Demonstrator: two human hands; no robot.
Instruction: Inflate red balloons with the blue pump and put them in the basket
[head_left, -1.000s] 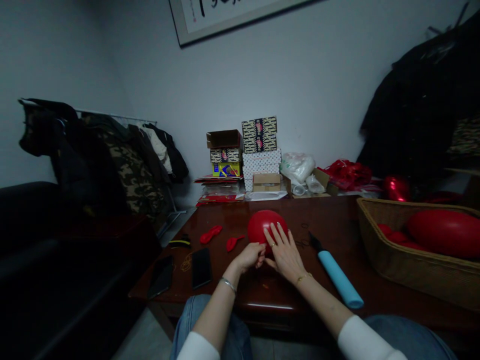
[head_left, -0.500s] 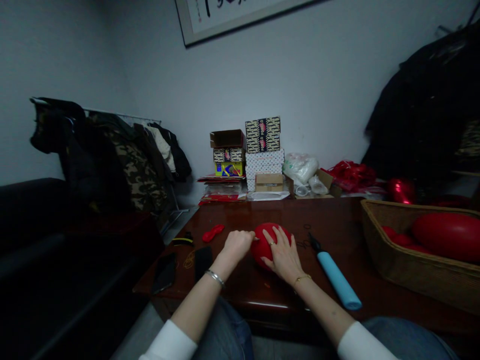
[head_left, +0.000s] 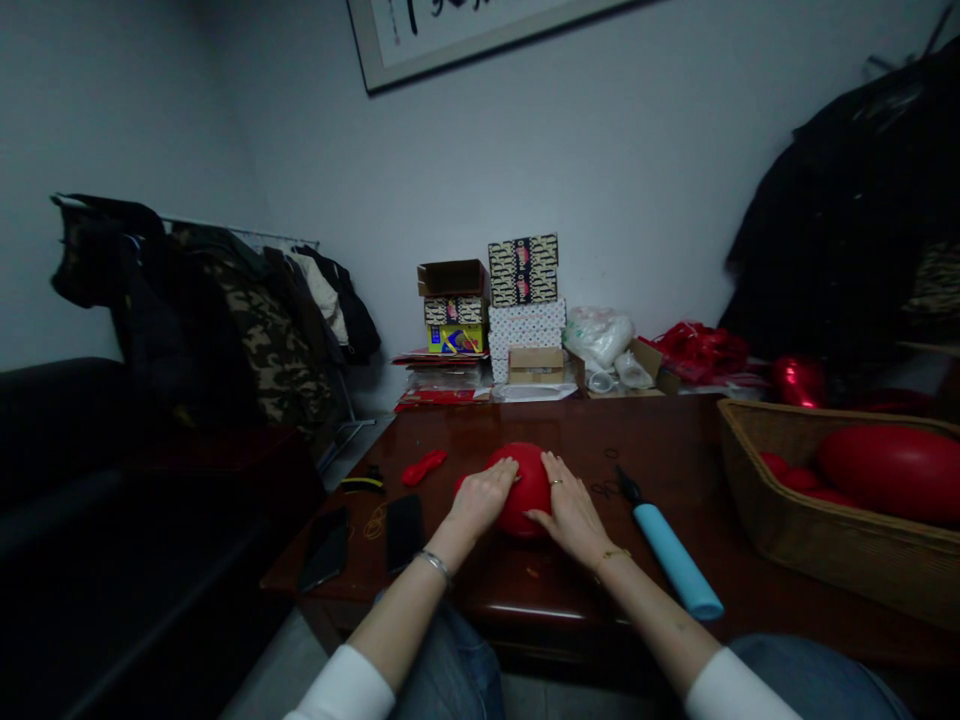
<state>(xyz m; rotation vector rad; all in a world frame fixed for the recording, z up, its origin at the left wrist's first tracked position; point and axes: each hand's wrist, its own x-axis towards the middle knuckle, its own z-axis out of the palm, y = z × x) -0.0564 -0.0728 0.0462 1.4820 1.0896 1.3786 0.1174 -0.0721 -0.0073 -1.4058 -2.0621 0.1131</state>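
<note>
A partly inflated red balloon [head_left: 529, 500] rests on the table in front of me, between my two hands. My left hand [head_left: 484, 495] lies over its left side, fingers pressed together on the rubber. A small bit of red shows left of that hand; the balloon's neck is hidden. Against the right side of the balloon rests my right hand [head_left: 571, 508], its fingers along the top and its thumb on the near face. To the right lies a light-blue hand pump [head_left: 677, 562] with a black nozzle. A limp red balloon [head_left: 424, 467] lies to the left.
Two dark phones [head_left: 405, 532], yellow string [head_left: 375, 521] and a black-and-yellow item [head_left: 363, 484] lie on the left of the table [head_left: 600, 430]. A wicker basket [head_left: 840, 550] with red balloons stands at the right. Boxes [head_left: 527, 335] are stacked at the back.
My left hand has gone from a closed grip at the balloon's left edge to lying over its side. My right hand has shifted from the top to the right side.
</note>
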